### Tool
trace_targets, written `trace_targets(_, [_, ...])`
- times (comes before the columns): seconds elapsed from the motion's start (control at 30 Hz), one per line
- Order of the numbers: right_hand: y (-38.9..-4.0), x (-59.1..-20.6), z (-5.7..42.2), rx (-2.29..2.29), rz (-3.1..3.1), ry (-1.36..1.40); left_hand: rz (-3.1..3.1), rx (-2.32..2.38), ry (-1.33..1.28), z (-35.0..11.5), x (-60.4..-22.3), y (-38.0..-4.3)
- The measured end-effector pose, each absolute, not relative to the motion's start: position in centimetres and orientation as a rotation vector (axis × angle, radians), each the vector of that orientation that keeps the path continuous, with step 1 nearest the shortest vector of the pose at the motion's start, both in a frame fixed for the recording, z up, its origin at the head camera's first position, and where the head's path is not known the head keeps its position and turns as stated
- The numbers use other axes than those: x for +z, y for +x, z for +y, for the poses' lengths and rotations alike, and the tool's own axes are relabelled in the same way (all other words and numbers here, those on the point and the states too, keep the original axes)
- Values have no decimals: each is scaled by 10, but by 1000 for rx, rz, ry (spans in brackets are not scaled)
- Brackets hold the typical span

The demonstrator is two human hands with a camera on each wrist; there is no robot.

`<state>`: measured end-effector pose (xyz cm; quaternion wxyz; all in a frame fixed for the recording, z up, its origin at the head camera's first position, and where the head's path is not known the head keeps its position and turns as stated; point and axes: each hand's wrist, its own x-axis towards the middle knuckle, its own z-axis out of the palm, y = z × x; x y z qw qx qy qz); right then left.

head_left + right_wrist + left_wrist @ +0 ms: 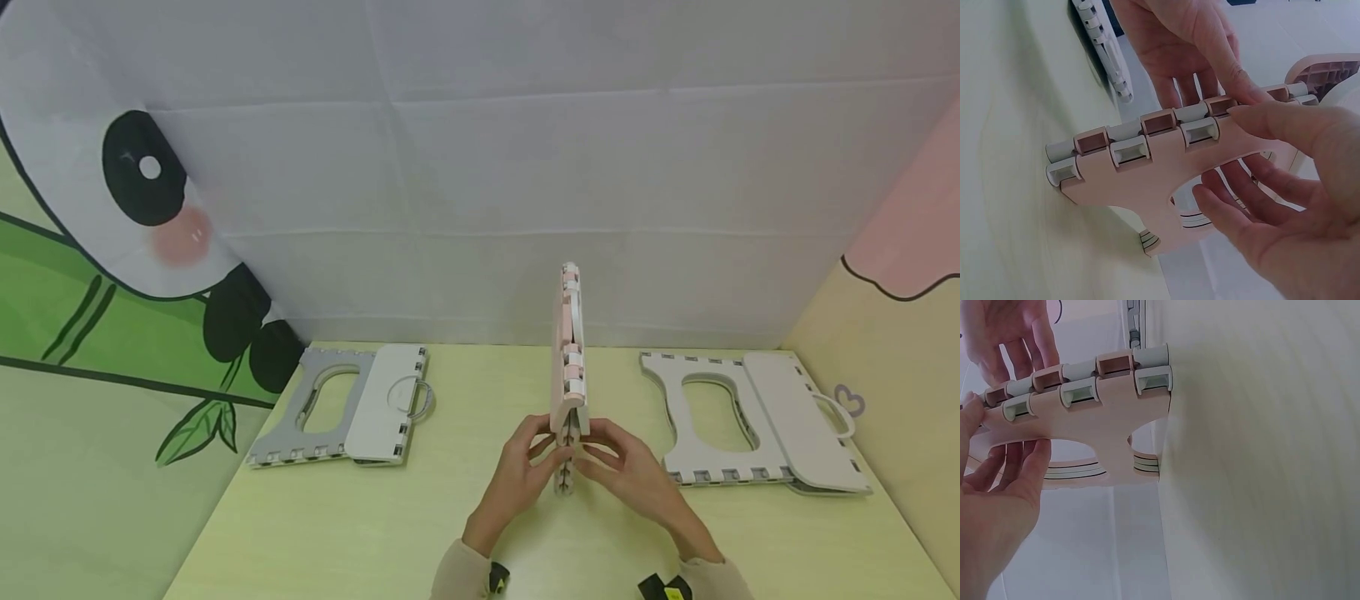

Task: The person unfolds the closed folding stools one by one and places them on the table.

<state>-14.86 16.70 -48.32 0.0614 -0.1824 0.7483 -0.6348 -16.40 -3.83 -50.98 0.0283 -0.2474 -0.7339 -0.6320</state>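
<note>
Here, left grip (522,468), right grip (633,473), both half-curled; pinching upright pink stool (572,354)

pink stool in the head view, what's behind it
Table and pale backdrop show past both sides of the pink stool. The strip directly behind it is covered, so whatever is there cannot be seen.

Pink and white folding stool (1154,172)

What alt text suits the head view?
A person's left hand and right hand hold a pink-and-white plastic folding stool upright at a pale yellow-green table. A grey-and-white plastic stool lies left, a white plastic stool right.
</note>
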Motion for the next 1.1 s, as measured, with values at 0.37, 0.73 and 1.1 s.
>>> trace_targets(0.37, [-150, -497, 159, -2018, 2358, -587, -2233, -1991, -764, -38, -511, -164])
trace_targets(0.73, [-151, -505, 154, -2072, 2398, -642, -2239, -2019, -779, -39, -511, -164])
trace_targets(1.1, [-151, -510, 143, -2117, 2521, -713, -2232, -2022, -786, -40, -509, -164])
